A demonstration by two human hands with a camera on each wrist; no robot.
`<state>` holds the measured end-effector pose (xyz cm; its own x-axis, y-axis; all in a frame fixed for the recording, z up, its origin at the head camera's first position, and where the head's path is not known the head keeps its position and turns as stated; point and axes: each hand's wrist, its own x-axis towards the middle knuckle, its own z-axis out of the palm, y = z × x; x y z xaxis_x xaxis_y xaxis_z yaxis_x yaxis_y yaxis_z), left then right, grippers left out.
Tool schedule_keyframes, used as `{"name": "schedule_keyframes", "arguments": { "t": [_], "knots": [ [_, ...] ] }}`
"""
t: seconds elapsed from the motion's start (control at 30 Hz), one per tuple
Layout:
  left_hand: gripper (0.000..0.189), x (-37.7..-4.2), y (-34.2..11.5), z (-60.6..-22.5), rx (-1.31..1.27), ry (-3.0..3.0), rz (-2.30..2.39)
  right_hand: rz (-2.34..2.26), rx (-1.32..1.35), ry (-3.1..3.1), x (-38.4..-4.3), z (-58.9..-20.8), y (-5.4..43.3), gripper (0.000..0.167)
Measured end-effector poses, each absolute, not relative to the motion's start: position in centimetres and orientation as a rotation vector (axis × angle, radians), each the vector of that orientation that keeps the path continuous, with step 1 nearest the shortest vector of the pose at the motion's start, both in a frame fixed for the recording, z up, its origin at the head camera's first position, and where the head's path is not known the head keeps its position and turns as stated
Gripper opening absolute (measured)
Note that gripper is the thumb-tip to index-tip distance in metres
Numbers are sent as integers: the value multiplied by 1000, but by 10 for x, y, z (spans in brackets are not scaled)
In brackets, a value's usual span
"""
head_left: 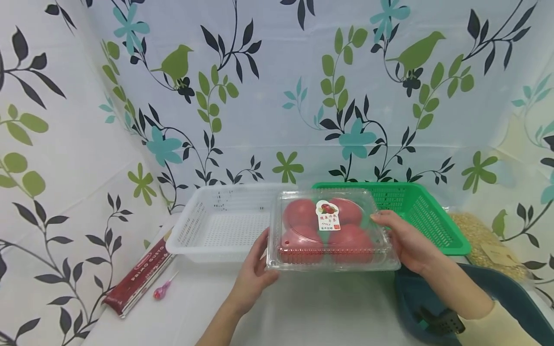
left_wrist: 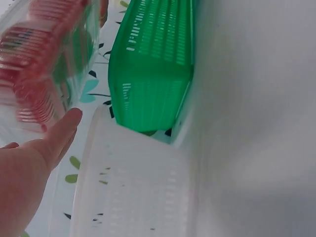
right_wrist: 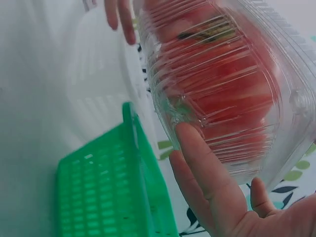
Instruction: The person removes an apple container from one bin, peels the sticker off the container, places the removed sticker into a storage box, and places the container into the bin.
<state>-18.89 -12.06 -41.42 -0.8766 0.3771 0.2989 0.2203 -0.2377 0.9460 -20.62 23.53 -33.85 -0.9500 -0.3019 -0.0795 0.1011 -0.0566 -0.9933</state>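
Note:
A clear plastic clamshell box with several red round fruits inside is held up in front of me, above the table. A white label with a fruit picture is stuck on its lid. My left hand holds the box by its left side, the thumb near the lower front corner. On the other side my right hand grips the right edge, thumb on top. In the right wrist view its fingers press against the ribbed underside.
Behind the box stand a white basket and, to its right, a green basket. A blue-grey tub is under my right forearm, beside a bag of yellowish grains. At left lie a red packet and a pink lollipop.

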Motion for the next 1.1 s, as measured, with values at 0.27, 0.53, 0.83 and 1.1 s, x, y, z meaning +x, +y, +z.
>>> {"name": "schedule_keyframes", "arguments": {
  "t": [0.27,0.53,0.83,1.1],
  "knots": [
    [94,-190,-143,-411,869,1838,2206,-2075,-216,1968,-194,-346,225,34],
    [101,-187,-162,-409,832,1886,2072,-2047,-212,1920,-182,-356,214,55],
    [112,-179,-179,-417,954,1712,2049,-1936,-247,1906,-166,-367,207,75],
    [114,-167,-184,-422,1010,1655,2048,-1883,-310,1906,-155,-378,209,70]
  ]
}}
